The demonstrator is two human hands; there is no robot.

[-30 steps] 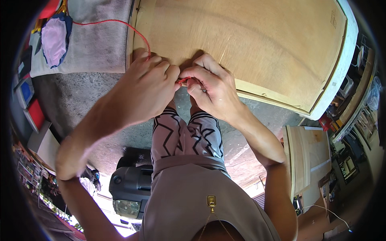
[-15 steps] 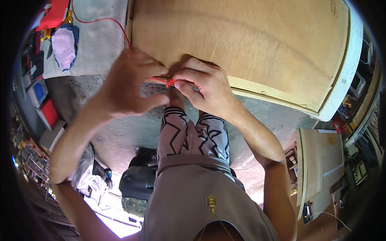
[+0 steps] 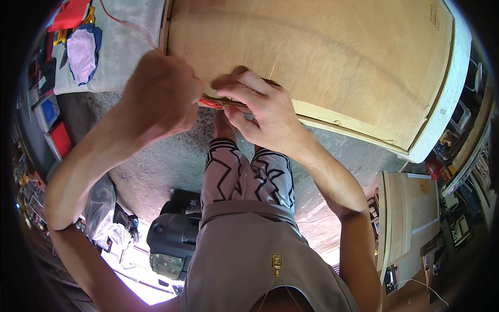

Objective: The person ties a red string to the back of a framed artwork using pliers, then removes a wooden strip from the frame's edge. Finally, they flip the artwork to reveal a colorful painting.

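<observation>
1 head-worn fisheye view, downward over the hands (image 3: pixel 266 113)

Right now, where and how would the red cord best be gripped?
Probably pinch the red cord at its thicker, bunched stretch, coming from the right: that part lies exposed, while the left hand covers the way in from the left.

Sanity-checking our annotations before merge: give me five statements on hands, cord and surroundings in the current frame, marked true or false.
1. Red cord shows between the left hand and the right hand. True.
2. The right hand is clenched into a fist. False: its thumb and index finger stand apart.
3. The left hand looks blurred. True.
4. The pink-and-blue item lies on the wooden panel. False: it lies on the grey fabric left of the panel.
5. A gold-coloured pendant shows against the person's top. True.
</observation>
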